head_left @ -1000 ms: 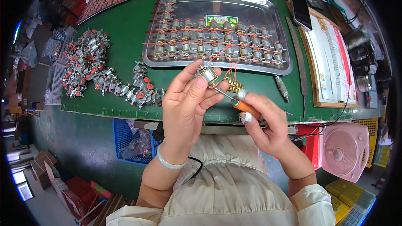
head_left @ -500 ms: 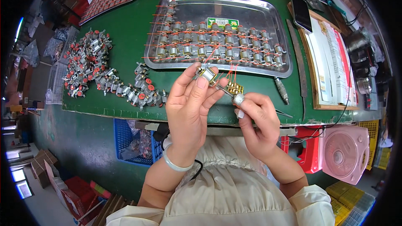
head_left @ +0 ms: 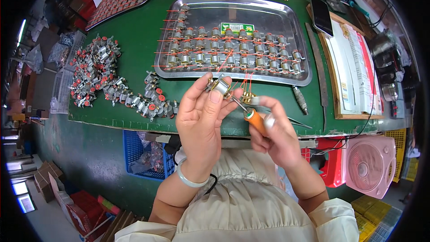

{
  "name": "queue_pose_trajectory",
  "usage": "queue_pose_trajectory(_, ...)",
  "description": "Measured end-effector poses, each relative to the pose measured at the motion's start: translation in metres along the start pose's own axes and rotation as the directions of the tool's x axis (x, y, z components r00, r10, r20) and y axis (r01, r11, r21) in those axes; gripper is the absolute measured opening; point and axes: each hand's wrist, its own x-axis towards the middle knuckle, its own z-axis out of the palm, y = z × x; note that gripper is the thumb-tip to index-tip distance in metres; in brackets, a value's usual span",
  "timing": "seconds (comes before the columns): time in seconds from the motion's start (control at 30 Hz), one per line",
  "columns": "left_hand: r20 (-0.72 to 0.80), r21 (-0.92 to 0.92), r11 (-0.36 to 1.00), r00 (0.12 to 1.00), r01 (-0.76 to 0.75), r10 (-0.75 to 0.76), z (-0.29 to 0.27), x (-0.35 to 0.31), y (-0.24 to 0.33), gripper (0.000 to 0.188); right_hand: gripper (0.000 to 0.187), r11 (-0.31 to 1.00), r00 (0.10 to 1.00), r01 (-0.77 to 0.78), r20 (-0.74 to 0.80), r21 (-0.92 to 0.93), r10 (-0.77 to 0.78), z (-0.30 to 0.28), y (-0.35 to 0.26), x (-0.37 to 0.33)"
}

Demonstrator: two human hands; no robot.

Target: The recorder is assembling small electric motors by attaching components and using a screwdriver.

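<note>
My left hand [head_left: 200, 123] pinches a small silver metal coil-like part [head_left: 219, 86] with a yellowish edge between thumb and fingers. In my right hand [head_left: 283, 139] is a screwdriver [head_left: 255, 122] with an orange handle, its thin shaft slanting up to the left hand. The shaft's tip lies at the lower end of the part, by the left fingertips; whether it touches a screw is too small to tell. Just beyond the right fingers sits a bunch of brass terminals [head_left: 247, 99] with red wires, partly hidden. The wires run toward the metal tray [head_left: 298, 27].
Rows of similar parts with red wires fill much of the tray. A heap of loose parts [head_left: 92, 74] lies on the green table at left. A file [head_left: 317, 76], tweezers [head_left: 298, 123], a phone [head_left: 321, 15] and a wooden-framed board [head_left: 351, 71] are at right.
My right fingers have shifted and opened on the screwdriver, baring its orange handle, which was covered before. The left hand still holds the part in nearly the same place.
</note>
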Motion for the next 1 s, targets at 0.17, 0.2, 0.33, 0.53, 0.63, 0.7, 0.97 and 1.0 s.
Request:
queue_pose_trajectory(0.17,-0.003,0.041,0.998,0.999,-0.047,0.048,0.001,-0.004,0.0,0.033,0.032,0.381,0.681,0.497,0.079,-0.78,-0.728,-0.002,0.013,0.009)
queue_pose_trajectory(0.2,-0.007,0.046,0.996,0.997,-0.07,0.071,0.001,-0.004,0.001,0.033,0.037,0.763,0.939,0.268,-0.018,-0.589,-0.343,-0.006,-0.003,0.004)
queue_pose_trajectory(0.33,0.014,0.035,0.997,0.998,-0.064,0.064,0.0,-0.003,-0.001,0.033,0.044,0.997,0.998,-0.051,-0.034,-0.058,0.049,0.0,0.0,0.001)
queue_pose_trajectory(0.53,0.003,0.045,0.994,0.995,-0.1,0.1,-0.002,-0.004,0.0,0.034,0.043,0.798,0.919,0.294,-0.075,-0.527,-0.388,-0.005,0.003,0.009)
queue_pose_trajectory(0.63,0.017,0.05,0.995,0.997,-0.081,0.08,-0.001,-0.003,-0.001,0.034,0.036,0.987,0.991,-0.116,0.047,-0.113,0.121,-0.009,0.001,0.006)
queue_pose_trajectory(0.7,0.003,0.05,0.996,0.998,-0.07,0.07,0.0,-0.003,-0.002,0.034,0.039,0.975,0.938,0.127,-0.296,-0.185,-0.178,0.014,0.007,0.007)
queue_pose_trajectory(0.97,0.012,0.049,0.997,0.998,-0.063,0.062,-0.001,-0.002,-0.002,0.034,0.037,0.97,0.994,-0.108,-0.039,-0.217,0.102,-0.001,-0.002,0.008)
queue_pose_trajectory(1.0,0.014,0.04,0.997,0.998,-0.062,0.061,-0.001,-0.001,-0.003,0.034,0.041,0.981,0.994,-0.044,-0.111,-0.189,0.023,0.004,0.003,0.011)
